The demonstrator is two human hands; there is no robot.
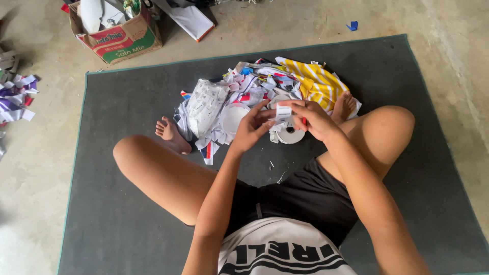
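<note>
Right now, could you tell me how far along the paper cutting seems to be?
Done: a heap of cut paper scraps lies on the grey mat. In hand: the left hand and right hand share a small white piece. Left: the yellow striped sheet looks mostly uncut.

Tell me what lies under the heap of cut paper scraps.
The heap of cut paper scraps lies on a dark grey mat. Anything beneath the heap itself is covered, apart from a white tape roll at its edge.

A single head-worn camera looks steeply down and forward from close above the seated person's lap. It takes in the dark grey floor mat and bare concrete floor beyond.
</note>
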